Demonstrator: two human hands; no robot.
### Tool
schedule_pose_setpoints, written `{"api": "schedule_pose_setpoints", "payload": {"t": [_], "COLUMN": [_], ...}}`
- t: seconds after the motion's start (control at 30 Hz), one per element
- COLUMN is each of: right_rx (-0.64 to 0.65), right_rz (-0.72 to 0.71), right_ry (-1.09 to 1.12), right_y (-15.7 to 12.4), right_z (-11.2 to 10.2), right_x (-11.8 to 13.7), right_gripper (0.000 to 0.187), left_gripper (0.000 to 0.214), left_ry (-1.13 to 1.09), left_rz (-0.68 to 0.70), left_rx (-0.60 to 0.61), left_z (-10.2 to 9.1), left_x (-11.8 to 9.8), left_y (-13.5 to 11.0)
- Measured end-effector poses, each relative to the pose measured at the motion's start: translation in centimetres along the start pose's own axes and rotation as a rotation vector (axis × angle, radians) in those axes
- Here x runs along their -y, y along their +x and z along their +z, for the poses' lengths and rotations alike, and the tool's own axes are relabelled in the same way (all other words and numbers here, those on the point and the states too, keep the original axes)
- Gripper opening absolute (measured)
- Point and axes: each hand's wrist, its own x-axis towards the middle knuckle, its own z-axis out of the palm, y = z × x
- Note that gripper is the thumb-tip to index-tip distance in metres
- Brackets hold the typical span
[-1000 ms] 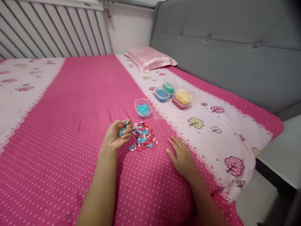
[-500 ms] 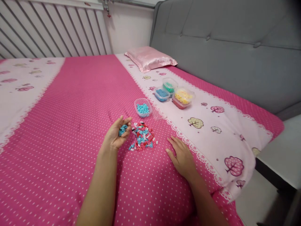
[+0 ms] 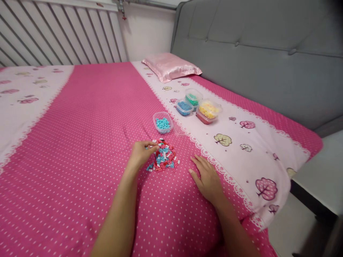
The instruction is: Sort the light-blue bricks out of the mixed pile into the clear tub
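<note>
The left hand (image 3: 143,154) had just turned over; half a second earlier its palm faced up with light-blue pieces lying in it, and now its back was upward and its fingertips were at the left edge of the loose pile of small plastic pieces (image 3: 165,158), coloured red, pink, white and light blue. The thumb and the forefinger were brought close together, nearly closed, while the other fingers were curled below; whether they had hold of a piece, and whether the earlier pieces were inside, I could not tell. This meant, as I judge it, that the work was at the pile itself; the pile had stayed in its place on the pink white-dotted bed cover (image 3: 88,117), just before the open clear plastic box (image 3: 161,115), where light-blue pieces (image 3: 163,124) lay; its transparent lid (image 3: 181,130) was beside it.

The right hand (image 3: 207,181) had not changed; it rested palm down on the cover, to the right of the pile and apart from it, with fingers extended and slightly spread, and with nothing held.
</note>
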Motion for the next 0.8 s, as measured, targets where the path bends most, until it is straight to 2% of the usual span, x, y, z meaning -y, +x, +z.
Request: {"api": "schedule_pose_setpoints", "payload": {"t": [0.1, 0.27, 0.5, 0.8], "right_rx": [-0.006, -0.012, -0.023, 0.002], "right_rz": [0.0, -0.004, -0.009, 0.0], "right_ry": [0.001, 0.006, 0.012, 0.004], "right_y": [0.0, 0.0, 0.0, 0.0], "right_z": [0.0, -0.1, -0.1, 0.0], "right_x": [0.1, 0.1, 0.2, 0.1], "right_gripper": [0.049, 0.048, 0.046, 0.048], "left_gripper": [0.03, 0.033, 0.026, 0.02], "left_ry": [0.191, 0.279, 0.294, 0.203], "left_rz": [0.037, 0.095, 0.12, 0.084], "left_rx": [0.051, 0.085, 0.064, 0.065], "left_z": [0.3, 0.8, 1.3, 0.9], "left_x": [0.4, 0.7, 0.5, 0.3], "left_y": [0.3, 0.5, 0.4, 0.3]}}
